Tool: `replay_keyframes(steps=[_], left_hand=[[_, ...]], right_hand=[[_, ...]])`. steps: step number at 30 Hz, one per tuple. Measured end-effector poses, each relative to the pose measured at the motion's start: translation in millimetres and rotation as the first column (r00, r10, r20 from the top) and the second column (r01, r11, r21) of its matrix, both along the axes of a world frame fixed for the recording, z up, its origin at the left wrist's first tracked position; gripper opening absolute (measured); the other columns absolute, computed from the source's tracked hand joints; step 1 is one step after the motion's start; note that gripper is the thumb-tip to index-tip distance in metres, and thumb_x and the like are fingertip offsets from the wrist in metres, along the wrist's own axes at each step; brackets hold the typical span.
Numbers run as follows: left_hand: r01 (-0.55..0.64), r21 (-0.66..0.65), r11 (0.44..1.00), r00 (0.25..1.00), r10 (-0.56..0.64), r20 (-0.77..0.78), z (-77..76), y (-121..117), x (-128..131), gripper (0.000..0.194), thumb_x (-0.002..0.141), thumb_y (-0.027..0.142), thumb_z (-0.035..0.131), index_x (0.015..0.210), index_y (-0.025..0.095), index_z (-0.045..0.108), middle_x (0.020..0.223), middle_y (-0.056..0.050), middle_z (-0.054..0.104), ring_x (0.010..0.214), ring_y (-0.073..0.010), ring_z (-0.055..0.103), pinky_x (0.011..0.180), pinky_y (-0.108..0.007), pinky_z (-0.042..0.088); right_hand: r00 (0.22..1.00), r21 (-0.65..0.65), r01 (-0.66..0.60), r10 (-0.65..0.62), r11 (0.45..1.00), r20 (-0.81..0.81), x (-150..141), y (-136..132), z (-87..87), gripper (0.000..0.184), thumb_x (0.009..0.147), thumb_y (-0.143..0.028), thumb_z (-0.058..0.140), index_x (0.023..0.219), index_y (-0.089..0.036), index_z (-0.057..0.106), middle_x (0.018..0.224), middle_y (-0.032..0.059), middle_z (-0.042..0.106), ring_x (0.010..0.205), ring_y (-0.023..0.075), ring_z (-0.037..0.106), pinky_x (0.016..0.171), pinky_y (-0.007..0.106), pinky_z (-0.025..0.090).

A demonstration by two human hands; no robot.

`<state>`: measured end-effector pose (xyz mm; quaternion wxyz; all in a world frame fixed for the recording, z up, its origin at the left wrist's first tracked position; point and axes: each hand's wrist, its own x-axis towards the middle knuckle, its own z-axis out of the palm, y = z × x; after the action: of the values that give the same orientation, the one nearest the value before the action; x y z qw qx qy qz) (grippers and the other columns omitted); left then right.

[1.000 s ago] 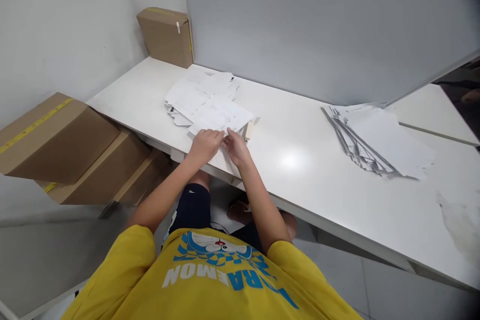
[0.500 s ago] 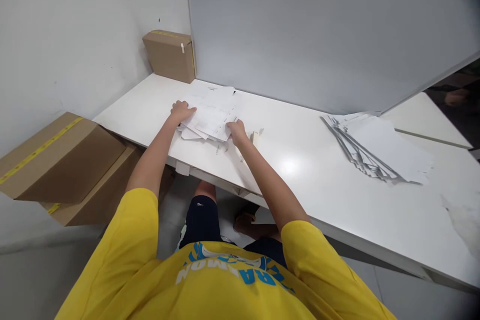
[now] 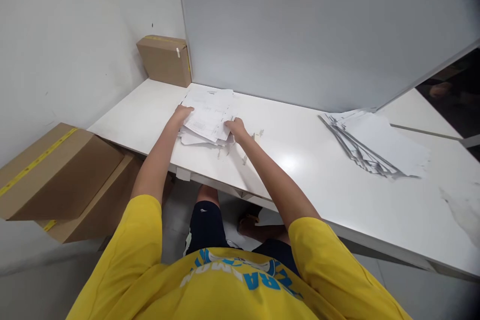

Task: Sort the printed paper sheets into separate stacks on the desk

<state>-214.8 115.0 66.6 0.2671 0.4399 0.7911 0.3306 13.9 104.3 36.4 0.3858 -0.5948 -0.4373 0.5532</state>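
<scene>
A loose stack of white paper sheets (image 3: 208,114) lies on the white table (image 3: 300,160) near its left end. My left hand (image 3: 182,114) grips the stack's left edge and my right hand (image 3: 235,129) grips its right edge, squeezing the sheets together between them. The stack's near edge looks slightly raised off the table. A few small paper scraps (image 3: 256,136) lie on the table just right of my right hand.
A second pile of white and grey sheets (image 3: 371,145) is spread at the right. A small cardboard box (image 3: 165,60) stands in the far left corner against a grey partition (image 3: 318,30). Larger cardboard boxes (image 3: 56,175) sit left of the table, lower down.
My hands moved apart from the near edge of the spread sheets to the pile's two sides and pushed the sheets into a tighter stack. The view shifted slightly.
</scene>
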Motion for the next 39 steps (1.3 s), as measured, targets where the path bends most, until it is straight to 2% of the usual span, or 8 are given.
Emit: replay_keyframes(steps=[7,12,18,22,25,30,35,39], left_hand=[[-0.032,-0.012,0.999,0.964,0.034,0.264,14.6,-17.6,13.5,0.059,0.071,0.007,0.068,0.128,0.009,0.055,0.118,-0.018,0.070,0.102,-0.0276,0.071,0.077,-0.033,0.058],[0.074,-0.006,0.997,0.907,-0.065,0.416,15.3,-53.2,5.5,0.047,0.068,0.007,0.070,0.115,0.010,0.064,0.105,-0.015,0.075,0.101,-0.0265,0.071,0.082,-0.032,0.059],[0.235,0.046,0.971,0.794,-0.219,0.566,-4.5,-115.4,10.0,0.046,0.064,0.018,0.074,0.110,0.014,0.069,0.108,-0.013,0.076,0.104,-0.0300,0.071,0.088,-0.037,0.058],[0.251,0.103,0.962,0.713,-0.256,0.653,-16.8,-146.2,20.7,0.053,0.060,0.021,0.073,0.112,0.013,0.070,0.103,-0.012,0.077,0.102,-0.0322,0.072,0.090,-0.042,0.058],[0.238,0.143,0.961,0.686,-0.270,0.676,-20.9,-162.1,25.6,0.060,0.057,0.022,0.073,0.116,0.012,0.069,0.100,-0.011,0.078,0.099,-0.0333,0.072,0.090,-0.044,0.058],[0.176,0.203,0.963,0.669,-0.268,0.693,-28.9,-179.4,34.7,0.059,0.064,0.031,0.077,0.120,0.014,0.068,0.106,-0.013,0.077,0.103,-0.0354,0.071,0.088,-0.046,0.059],[0.087,0.292,0.952,0.640,-0.278,0.716,-47.9,-183.7,50.0,0.077,0.062,0.044,0.086,0.128,0.014,0.062,0.112,-0.016,0.075,0.108,-0.0353,0.070,0.093,-0.047,0.057],[0.025,0.371,0.928,0.699,-0.281,0.658,-58.1,-181.9,54.8,0.080,0.064,0.052,0.084,0.129,0.013,0.060,0.113,-0.017,0.074,0.109,-0.0342,0.069,0.094,-0.048,0.057]], right_hand=[[1.000,0.056,0.022,-0.022,0.998,0.006,11.0,1.2,10.3,0.020,0.069,-0.017,0.067,0.080,-0.021,0.051,0.083,0.0021,0.057,0.074,0.0163,0.055,0.066,0.029,0.046],[0.996,0.002,-0.021,0.022,1.000,-0.087,22.3,-10.8,23.3,0.016,0.074,-0.021,0.067,0.080,-0.020,0.052,0.082,0.0032,0.062,0.072,0.0159,0.058,0.065,0.028,0.049],[0.940,-0.066,-0.130,0.102,0.989,-0.326,32.5,-43.4,22.8,0.019,0.074,-0.015,0.062,0.093,-0.018,0.059,0.079,0.0047,0.069,0.071,0.0210,0.065,0.068,0.037,0.057],[0.925,-0.054,-0.143,0.114,0.988,-0.361,42.5,-54.9,18.7,0.024,0.072,-0.018,0.068,0.094,-0.019,0.058,0.085,0.0062,0.072,0.075,0.0226,0.068,0.071,0.039,0.059],[0.937,-0.042,-0.109,0.089,0.993,-0.337,52.1,-57.6,14.3,0.023,0.071,-0.019,0.070,0.091,-0.019,0.059,0.086,0.0062,0.072,0.077,0.0225,0.069,0.074,0.038,0.059],[0.892,0.000,-0.196,0.178,0.981,-0.416,62.5,-67.9,2.9,0.023,0.070,-0.022,0.069,0.092,-0.018,0.062,0.088,0.0066,0.074,0.083,0.0244,0.070,0.082,0.041,0.058],[0.865,0.089,-0.201,0.220,0.975,-0.452,63.2,-77.6,-7.3,0.034,0.068,-0.026,0.071,0.100,-0.020,0.062,0.099,0.0064,0.075,0.088,0.0251,0.070,0.089,0.045,0.056],[0.871,0.110,-0.203,0.231,0.973,-0.433,62.9,-77.5,-13.3,0.037,0.069,-0.030,0.072,0.103,-0.021,0.061,0.103,0.0060,0.075,0.090,0.0255,0.070,0.091,0.047,0.055]])
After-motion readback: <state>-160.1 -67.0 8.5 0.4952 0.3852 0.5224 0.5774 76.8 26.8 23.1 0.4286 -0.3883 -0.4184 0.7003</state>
